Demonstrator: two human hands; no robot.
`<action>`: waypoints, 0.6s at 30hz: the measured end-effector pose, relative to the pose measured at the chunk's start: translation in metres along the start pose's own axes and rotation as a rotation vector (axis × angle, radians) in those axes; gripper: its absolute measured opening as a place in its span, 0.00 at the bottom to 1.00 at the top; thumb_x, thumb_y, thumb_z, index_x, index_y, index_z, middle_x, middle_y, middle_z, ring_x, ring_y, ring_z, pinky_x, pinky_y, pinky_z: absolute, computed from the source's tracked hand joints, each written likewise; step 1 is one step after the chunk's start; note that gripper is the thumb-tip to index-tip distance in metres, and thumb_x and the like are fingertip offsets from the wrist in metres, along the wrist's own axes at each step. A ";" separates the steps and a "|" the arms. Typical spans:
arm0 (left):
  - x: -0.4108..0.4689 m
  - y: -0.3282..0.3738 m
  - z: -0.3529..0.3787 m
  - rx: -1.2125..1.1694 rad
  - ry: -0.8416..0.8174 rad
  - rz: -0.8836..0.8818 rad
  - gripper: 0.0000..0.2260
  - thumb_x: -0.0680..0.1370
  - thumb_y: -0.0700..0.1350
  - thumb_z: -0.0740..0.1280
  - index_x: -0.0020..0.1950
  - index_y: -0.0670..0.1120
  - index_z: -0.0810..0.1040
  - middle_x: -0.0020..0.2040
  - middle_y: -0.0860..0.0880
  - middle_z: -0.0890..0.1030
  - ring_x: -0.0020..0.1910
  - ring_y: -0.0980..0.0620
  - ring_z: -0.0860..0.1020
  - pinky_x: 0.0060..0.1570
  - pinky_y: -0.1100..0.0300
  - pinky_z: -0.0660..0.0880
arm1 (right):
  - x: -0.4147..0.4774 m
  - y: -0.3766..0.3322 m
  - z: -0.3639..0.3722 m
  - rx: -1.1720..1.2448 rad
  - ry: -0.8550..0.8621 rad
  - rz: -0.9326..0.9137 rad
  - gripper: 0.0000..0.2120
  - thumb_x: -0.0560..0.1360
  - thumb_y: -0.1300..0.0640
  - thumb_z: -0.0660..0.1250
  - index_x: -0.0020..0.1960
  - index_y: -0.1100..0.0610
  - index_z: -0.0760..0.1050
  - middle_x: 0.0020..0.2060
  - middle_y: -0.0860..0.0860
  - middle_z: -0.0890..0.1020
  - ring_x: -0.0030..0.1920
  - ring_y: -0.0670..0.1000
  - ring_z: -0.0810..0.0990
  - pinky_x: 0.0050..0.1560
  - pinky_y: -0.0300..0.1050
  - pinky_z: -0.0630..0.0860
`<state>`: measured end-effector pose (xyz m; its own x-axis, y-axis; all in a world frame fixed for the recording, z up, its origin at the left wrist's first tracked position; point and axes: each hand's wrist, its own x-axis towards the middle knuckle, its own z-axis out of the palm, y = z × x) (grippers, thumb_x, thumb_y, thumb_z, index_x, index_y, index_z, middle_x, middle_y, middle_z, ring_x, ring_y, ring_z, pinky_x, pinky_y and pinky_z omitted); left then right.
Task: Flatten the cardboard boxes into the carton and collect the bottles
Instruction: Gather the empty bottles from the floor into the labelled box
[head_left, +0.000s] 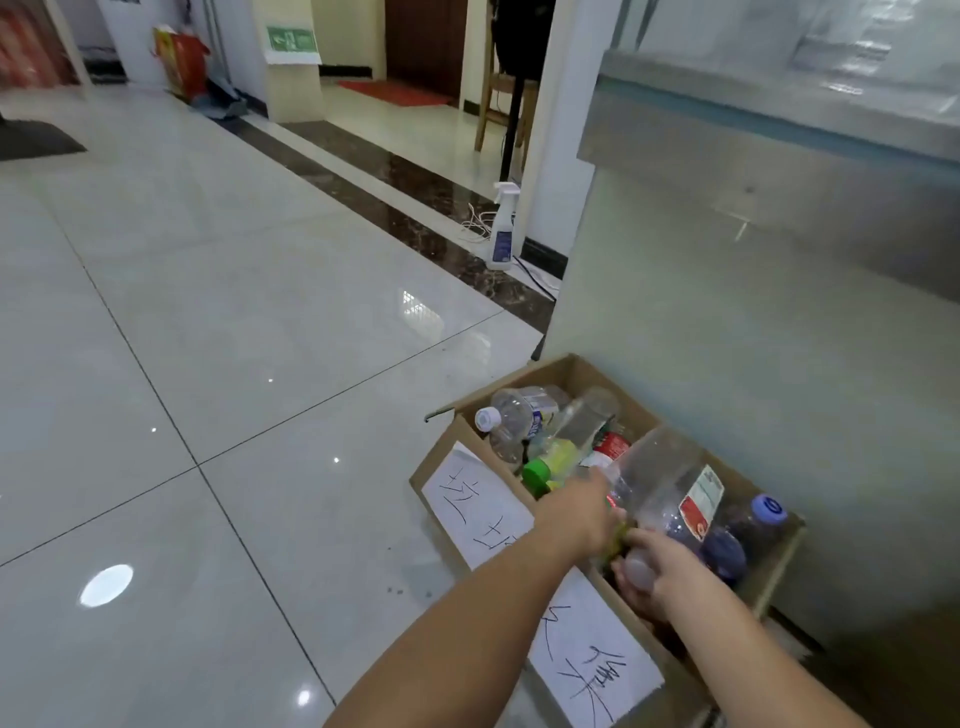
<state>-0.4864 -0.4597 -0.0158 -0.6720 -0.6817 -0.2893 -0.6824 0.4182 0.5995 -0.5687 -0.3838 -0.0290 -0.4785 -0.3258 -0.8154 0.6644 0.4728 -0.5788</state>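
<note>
A brown cardboard carton (774, 564) stands on the floor against a pale wall, full of several empty plastic bottles. Two white handwritten paper sheets (480, 506) are stuck on its near side. My right hand (657, 577) grips the capped end of a large clear bottle (670, 486) with a red and white label, which lies tilted over the carton. My left hand (582, 512) reaches over the carton's near rim beside that bottle; its fingers are hidden behind the bottle. A green-capped bottle (553, 465) and a white-capped clear bottle (511, 418) lie at the carton's far end.
A white spray bottle (503, 228) stands on the floor by the wall corner with white cables beside it. A wooden chair (506, 98) stands behind it. Glossy tiled floor (208, 338) spreads to the left. A steel counter edge (779, 124) juts out at upper right.
</note>
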 end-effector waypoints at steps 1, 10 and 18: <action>-0.001 0.004 0.005 0.032 -0.011 -0.008 0.22 0.80 0.54 0.60 0.71 0.45 0.64 0.67 0.41 0.72 0.65 0.40 0.73 0.60 0.48 0.71 | 0.007 0.005 -0.005 -0.019 -0.003 0.006 0.11 0.78 0.63 0.62 0.37 0.58 0.68 0.14 0.55 0.72 0.10 0.48 0.69 0.13 0.33 0.68; -0.014 0.009 0.000 0.108 -0.056 -0.035 0.22 0.81 0.54 0.58 0.69 0.41 0.65 0.63 0.39 0.76 0.63 0.40 0.74 0.59 0.49 0.71 | 0.038 0.032 -0.010 -0.103 -0.015 -0.010 0.10 0.75 0.66 0.65 0.56 0.64 0.75 0.19 0.58 0.78 0.16 0.53 0.75 0.20 0.39 0.74; -0.027 0.016 -0.002 0.364 -0.060 0.064 0.19 0.81 0.50 0.61 0.67 0.40 0.68 0.63 0.41 0.75 0.62 0.41 0.75 0.58 0.50 0.71 | 0.024 0.032 -0.026 -0.210 0.073 -0.023 0.20 0.71 0.62 0.71 0.60 0.66 0.73 0.42 0.63 0.79 0.31 0.55 0.75 0.31 0.43 0.73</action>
<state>-0.4789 -0.4359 0.0027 -0.7252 -0.6150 -0.3096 -0.6885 0.6523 0.3169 -0.5732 -0.3551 -0.0666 -0.5377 -0.2817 -0.7947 0.5224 0.6286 -0.5762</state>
